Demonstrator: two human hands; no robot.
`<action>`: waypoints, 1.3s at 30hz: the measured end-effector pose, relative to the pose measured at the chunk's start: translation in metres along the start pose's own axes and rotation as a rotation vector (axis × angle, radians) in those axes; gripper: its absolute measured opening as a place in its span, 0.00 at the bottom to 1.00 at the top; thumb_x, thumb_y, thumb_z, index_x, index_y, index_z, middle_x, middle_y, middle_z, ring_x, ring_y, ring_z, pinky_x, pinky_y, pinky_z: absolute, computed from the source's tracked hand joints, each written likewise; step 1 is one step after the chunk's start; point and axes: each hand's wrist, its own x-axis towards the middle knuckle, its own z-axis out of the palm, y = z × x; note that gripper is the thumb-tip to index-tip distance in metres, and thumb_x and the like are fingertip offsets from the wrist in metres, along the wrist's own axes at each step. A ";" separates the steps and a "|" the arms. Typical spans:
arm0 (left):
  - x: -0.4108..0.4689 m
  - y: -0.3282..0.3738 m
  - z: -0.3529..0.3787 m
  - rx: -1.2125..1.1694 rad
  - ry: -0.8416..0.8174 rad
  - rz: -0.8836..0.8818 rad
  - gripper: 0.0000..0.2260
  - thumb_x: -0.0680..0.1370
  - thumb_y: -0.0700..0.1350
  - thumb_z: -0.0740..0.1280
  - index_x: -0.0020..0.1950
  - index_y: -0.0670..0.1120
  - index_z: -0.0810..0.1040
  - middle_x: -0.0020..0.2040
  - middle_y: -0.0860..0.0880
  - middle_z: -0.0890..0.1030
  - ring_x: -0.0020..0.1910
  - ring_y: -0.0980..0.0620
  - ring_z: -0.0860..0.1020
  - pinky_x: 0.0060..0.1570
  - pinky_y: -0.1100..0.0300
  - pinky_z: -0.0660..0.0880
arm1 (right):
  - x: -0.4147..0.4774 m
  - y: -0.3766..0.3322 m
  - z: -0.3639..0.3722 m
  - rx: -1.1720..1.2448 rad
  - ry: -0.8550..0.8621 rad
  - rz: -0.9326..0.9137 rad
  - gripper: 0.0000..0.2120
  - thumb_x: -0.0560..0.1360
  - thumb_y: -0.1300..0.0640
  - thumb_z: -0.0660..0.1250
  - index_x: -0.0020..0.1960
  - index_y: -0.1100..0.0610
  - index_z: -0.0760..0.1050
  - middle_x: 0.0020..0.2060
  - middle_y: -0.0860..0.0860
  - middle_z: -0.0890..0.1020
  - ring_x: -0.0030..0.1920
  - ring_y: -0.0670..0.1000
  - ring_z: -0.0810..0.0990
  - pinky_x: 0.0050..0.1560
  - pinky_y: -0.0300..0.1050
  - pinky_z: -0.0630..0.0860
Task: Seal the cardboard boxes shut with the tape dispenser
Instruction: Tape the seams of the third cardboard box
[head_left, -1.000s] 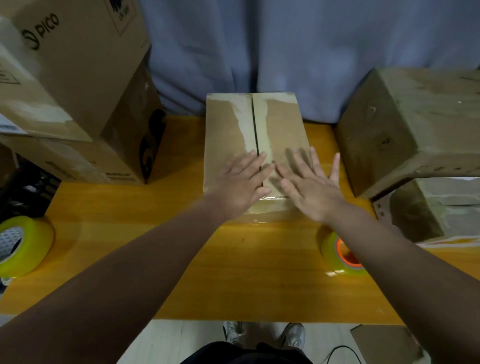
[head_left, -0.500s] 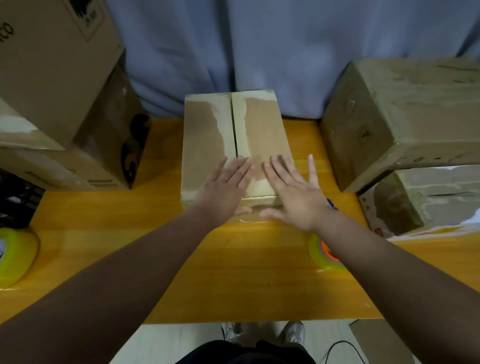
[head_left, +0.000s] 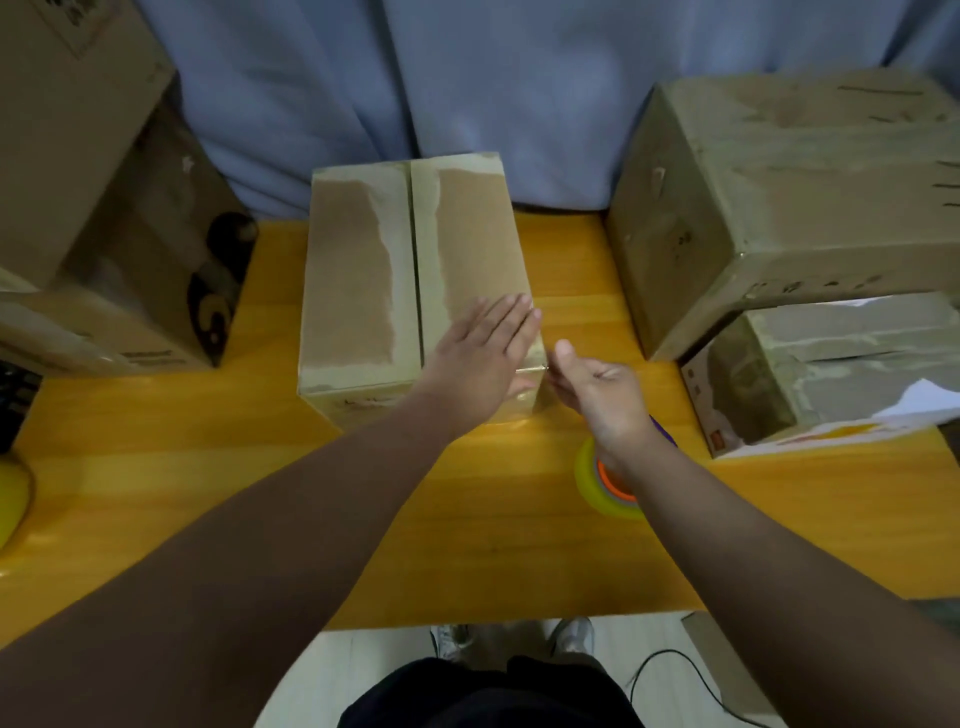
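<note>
While the earlier views show both hands pressed flat on either side of the centre seam (head_left: 414, 249), only the left hand (head_left: 480, 358) now lies on the cardboard box (head_left: 363, 270), fingers straight and spread wide over the near right corner of its top. The right hand (head_left: 597, 392) is off the lid and sits just beside that corner, thumb up and fingers loosely cupped, holding nothing visible; whether it touches the side I cannot tell. The box stands mid-bench (head_left: 467, 519), its seam under pale tape. The tape dispenser (head_left: 597, 483) lies on the bench just under the right wrist, ungripped. My judgement: smoothing is ending and this box is close to sealed, with the stacked boxes (head_left: 779, 208) at right likely next.
</note>
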 end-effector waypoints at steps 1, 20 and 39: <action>0.000 -0.001 -0.001 0.027 0.000 0.004 0.34 0.78 0.63 0.48 0.76 0.41 0.59 0.75 0.43 0.63 0.74 0.48 0.62 0.73 0.52 0.55 | 0.000 -0.002 -0.002 0.015 -0.017 0.023 0.19 0.78 0.47 0.64 0.40 0.60 0.80 0.43 0.54 0.83 0.46 0.49 0.83 0.61 0.53 0.76; -0.029 -0.018 0.009 -0.022 -0.003 -0.143 0.36 0.77 0.62 0.37 0.77 0.39 0.52 0.77 0.44 0.59 0.76 0.48 0.56 0.74 0.51 0.50 | -0.001 -0.005 0.047 -0.256 0.108 -0.063 0.22 0.83 0.50 0.52 0.72 0.59 0.67 0.66 0.56 0.74 0.67 0.55 0.71 0.67 0.45 0.67; -0.141 -0.151 0.050 -0.114 0.059 0.140 0.44 0.77 0.37 0.66 0.77 0.58 0.36 0.78 0.52 0.48 0.77 0.51 0.49 0.74 0.54 0.41 | -0.017 -0.015 0.066 -0.176 0.260 0.305 0.31 0.79 0.33 0.47 0.65 0.56 0.69 0.52 0.53 0.73 0.50 0.61 0.81 0.47 0.53 0.82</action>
